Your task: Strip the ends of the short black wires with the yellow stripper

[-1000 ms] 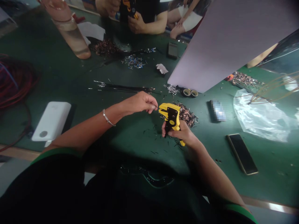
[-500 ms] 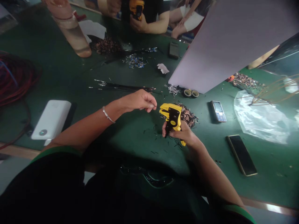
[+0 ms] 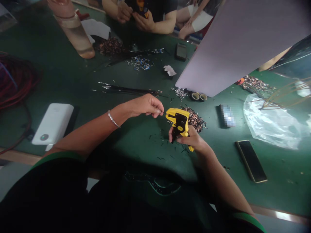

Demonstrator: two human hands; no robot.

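Thumb and fingers of my left hand [image 3: 151,106] pinch a thin dark wire [image 3: 163,112], whose end points at the jaws of a yellow and black wire stripper [image 3: 180,120]. Whether the tip lies inside the jaws I cannot tell. My right hand [image 3: 191,137] is wrapped round the stripper's handles. Behind the tool lies a heap of wire offcuts [image 3: 197,121], black and copper coloured. Beyond my left hand, a bundle of black wires [image 3: 133,90] with bright ends lies across the table. A small pile of silvery ferrules [image 3: 180,93] sits near two tape rolls [image 3: 198,96].
A white power bank [image 3: 53,124] and coiled red cable [image 3: 16,81] lie left. A bottle [image 3: 76,37] stands at the back. A large pale panel [image 3: 225,45] rises behind the rolls. Rightwards are a smartphone [image 3: 251,161] and plastic bag [image 3: 272,123]. Opposite, a co-worker's hands [image 3: 143,21] hold a tool.
The dark wire now shows between my left fingers and the stripper's jaws. My hands have barely moved. Across the table, the co-worker's hands have come together at their tool.
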